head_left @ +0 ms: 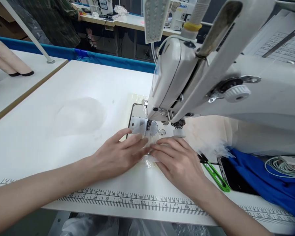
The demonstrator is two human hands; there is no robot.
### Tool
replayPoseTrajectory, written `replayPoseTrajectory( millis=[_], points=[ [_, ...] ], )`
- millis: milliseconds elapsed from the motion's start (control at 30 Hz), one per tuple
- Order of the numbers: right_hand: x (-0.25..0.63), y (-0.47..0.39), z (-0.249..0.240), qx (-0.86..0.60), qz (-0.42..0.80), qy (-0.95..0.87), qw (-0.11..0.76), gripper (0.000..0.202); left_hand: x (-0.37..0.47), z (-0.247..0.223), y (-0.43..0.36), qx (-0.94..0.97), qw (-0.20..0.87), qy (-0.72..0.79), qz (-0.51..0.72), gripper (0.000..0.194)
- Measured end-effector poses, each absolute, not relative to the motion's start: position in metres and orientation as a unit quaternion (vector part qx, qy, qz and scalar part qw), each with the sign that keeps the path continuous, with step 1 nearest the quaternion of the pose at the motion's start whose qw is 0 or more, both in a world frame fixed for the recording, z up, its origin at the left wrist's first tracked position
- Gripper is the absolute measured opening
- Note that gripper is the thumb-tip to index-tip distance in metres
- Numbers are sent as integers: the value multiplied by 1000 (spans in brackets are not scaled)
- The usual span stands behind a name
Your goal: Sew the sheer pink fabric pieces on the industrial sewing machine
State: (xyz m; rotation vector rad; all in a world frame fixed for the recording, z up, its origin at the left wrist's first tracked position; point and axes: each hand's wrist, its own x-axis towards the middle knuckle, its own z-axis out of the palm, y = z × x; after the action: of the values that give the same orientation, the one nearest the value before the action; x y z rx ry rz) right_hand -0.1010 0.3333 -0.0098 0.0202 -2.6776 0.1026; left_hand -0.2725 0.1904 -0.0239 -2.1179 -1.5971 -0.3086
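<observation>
A white sewing machine (172, 75) stands over the table, its needle and presser foot (148, 125) above the metal needle plate (139, 123). Just in front of the foot lies a piece of thin, see-through fabric (151, 159), mostly covered by fingers. My left hand (123, 152) has its bent fingers on the fabric, left of the foot. From the right, my right hand (177, 159) grips the fabric, its fingertips almost meeting those of the left. The thumbs and the fabric's exact edges are hard to make out.
Right of the right hand lie green-handled snips (216, 175), a black phone (237, 175), blue cloth (263, 186) and a coiled cable (284, 165). Sheer fabric (211, 134) sits under the machine arm. A ruler strip (137, 200) runs along the front edge. A person (54, 19) stands behind.
</observation>
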Motion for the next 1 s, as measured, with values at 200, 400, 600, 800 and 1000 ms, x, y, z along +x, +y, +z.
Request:
replayPoseTrajectory(
  millis=[200, 400, 600, 800, 1000],
  points=[
    [-99, 334, -12, -2, 49, -973, 224, 22, -272, -25, 189, -771, 195, -602, -70, 32],
    [-102, 336, -15, -5, 45, -972, 229, 23, -278, -27, 193, -773, 197, -593, -111, 30],
    [-109, 343, -21, -19, 21, -973, 229, 25, -286, -29, 203, -763, 178, -608, -124, 31],
    [-119, 351, -27, -40, 18, -972, 231, 25, -294, -31, 213, -754, 193, -614, -128, 32],
    [-122, 353, -28, -57, -1, -972, 226, 22, -294, -28, 217, -738, 140, -640, -159, 30]
  ],
)
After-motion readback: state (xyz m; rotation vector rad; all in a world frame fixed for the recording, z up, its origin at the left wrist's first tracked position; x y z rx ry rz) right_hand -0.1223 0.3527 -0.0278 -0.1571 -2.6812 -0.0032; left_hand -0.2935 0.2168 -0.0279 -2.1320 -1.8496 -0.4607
